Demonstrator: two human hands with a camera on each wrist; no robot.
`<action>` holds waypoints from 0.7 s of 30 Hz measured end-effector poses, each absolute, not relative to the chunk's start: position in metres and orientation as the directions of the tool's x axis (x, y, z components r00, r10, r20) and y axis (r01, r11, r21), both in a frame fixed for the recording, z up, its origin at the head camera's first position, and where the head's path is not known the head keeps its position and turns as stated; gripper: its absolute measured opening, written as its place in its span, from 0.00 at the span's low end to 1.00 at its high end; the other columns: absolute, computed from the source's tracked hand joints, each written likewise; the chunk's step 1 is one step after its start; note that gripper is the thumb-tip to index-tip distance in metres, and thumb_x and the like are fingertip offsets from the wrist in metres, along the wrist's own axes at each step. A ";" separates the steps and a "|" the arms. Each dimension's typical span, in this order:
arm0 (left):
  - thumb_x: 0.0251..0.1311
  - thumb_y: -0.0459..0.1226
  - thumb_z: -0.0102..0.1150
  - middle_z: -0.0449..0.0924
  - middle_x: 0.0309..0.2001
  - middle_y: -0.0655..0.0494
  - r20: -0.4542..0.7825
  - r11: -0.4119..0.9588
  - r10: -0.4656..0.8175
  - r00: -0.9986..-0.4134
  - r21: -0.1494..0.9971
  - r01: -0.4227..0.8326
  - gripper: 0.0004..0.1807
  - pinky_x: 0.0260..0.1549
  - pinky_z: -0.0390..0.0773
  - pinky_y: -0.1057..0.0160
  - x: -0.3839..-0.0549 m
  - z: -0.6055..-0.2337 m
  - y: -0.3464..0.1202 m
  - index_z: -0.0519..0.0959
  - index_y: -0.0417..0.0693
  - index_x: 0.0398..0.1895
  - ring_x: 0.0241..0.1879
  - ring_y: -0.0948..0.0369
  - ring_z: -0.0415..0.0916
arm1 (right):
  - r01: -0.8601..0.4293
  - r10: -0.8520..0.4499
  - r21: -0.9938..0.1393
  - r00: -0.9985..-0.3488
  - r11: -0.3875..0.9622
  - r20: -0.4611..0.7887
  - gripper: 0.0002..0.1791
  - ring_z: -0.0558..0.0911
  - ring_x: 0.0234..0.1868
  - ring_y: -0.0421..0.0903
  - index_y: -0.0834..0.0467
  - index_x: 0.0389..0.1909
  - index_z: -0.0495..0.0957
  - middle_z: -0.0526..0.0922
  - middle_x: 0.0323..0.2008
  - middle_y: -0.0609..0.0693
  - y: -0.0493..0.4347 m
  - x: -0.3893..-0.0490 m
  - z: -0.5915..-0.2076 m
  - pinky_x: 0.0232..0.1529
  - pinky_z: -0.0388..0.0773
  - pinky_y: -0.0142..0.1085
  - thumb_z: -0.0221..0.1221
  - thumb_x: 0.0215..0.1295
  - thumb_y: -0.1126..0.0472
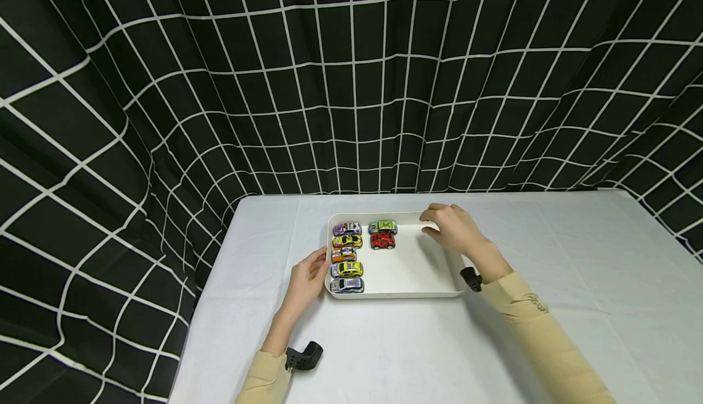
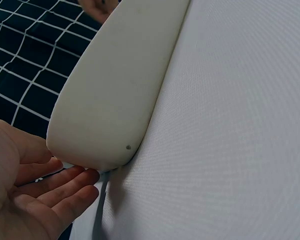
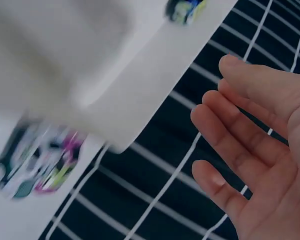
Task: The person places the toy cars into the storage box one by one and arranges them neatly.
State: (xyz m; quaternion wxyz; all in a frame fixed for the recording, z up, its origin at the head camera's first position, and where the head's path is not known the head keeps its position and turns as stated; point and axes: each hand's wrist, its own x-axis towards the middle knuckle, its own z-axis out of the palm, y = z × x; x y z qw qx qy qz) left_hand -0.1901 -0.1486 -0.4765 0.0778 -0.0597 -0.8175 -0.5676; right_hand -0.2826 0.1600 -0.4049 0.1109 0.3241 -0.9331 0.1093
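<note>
A white rectangular tray (image 1: 420,266) lies on the table with several small toy cars in it. Down its left side runs a column: a purple car (image 1: 347,228), a yellow car (image 1: 347,241), an orange car (image 1: 344,254), a yellow-and-blue car (image 1: 346,269) and a silver car (image 1: 347,285). Beside them, a green car (image 1: 382,227) sits behind a red car (image 1: 382,241). My left hand (image 1: 304,277) touches the tray's left wall with relaxed fingers. Over the back right part of the tray, my right hand (image 1: 453,228) is empty, fingers loosely bent and apart.
Outside the tray's corner, a blurred multicoloured toy car (image 3: 37,157) shows in the right wrist view. A white cloth (image 1: 576,257) covers the table. Behind and beside it hangs a black curtain (image 1: 351,86) with a white grid.
</note>
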 end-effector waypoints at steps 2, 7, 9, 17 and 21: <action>0.61 0.25 0.51 0.76 0.47 0.34 0.196 0.346 0.009 -0.980 0.920 0.187 0.20 0.49 0.78 0.62 -0.190 -0.475 -0.148 0.69 0.27 0.57 0.46 0.47 0.77 | -0.612 -0.562 -0.150 -0.779 0.776 0.278 0.10 0.80 0.35 0.50 0.63 0.36 0.82 0.82 0.35 0.53 0.171 -0.280 -0.405 0.38 0.78 0.48 0.67 0.51 0.66; 0.62 0.26 0.51 0.76 0.47 0.34 0.193 0.349 0.005 -0.981 0.919 0.183 0.20 0.49 0.78 0.62 -0.189 -0.475 -0.148 0.69 0.27 0.57 0.46 0.47 0.77 | -0.586 -0.528 -0.173 -0.798 0.791 0.290 0.11 0.80 0.30 0.50 0.64 0.36 0.82 0.81 0.34 0.55 0.195 -0.273 -0.408 0.33 0.79 0.45 0.67 0.50 0.68; 0.62 0.26 0.51 0.76 0.48 0.34 0.190 0.351 0.006 -0.982 0.919 0.180 0.20 0.49 0.78 0.62 -0.190 -0.475 -0.148 0.68 0.27 0.57 0.46 0.47 0.77 | -0.576 -0.516 -0.180 -0.805 0.797 0.294 0.11 0.80 0.30 0.50 0.65 0.36 0.82 0.81 0.34 0.56 0.202 -0.271 -0.410 0.31 0.80 0.44 0.67 0.49 0.69; 0.61 0.22 0.49 0.74 0.47 0.27 0.198 0.327 0.021 -0.980 0.925 0.194 0.19 0.49 0.77 0.55 -0.180 -0.454 -0.144 0.66 0.20 0.55 0.46 0.40 0.75 | -0.546 -0.487 -0.200 -0.828 0.814 0.276 0.11 0.81 0.32 0.53 0.65 0.36 0.82 0.82 0.35 0.57 0.222 -0.269 -0.422 0.31 0.80 0.46 0.66 0.49 0.69; 0.61 0.22 0.49 0.73 0.47 0.27 0.191 0.338 0.028 -0.981 0.922 0.189 0.19 0.49 0.77 0.55 -0.174 -0.441 -0.141 0.66 0.19 0.55 0.46 0.39 0.75 | -0.537 -0.479 -0.199 -0.833 0.820 0.277 0.11 0.81 0.33 0.54 0.65 0.37 0.82 0.82 0.35 0.57 0.230 -0.271 -0.428 0.33 0.80 0.48 0.65 0.49 0.70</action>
